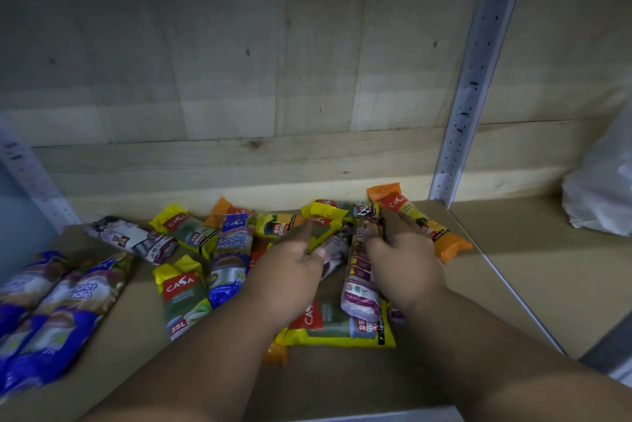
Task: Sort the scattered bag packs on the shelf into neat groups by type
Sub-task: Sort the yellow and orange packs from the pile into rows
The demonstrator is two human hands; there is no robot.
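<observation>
A white plastic bag is seen at the far right, beside a perforated metal upright and wooden back panel.

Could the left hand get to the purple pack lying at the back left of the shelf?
Probably yes: the purple pack lies on top with nothing over it, and the left hand is free, only a short sideways reach across the yellow packs.

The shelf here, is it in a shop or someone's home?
Probably a shop or stockroom. The wooden shelf hangs on slotted metal uprights, and many branded bag packs lie on it, several alike, such as the blue Singlet Handle packs.
</observation>
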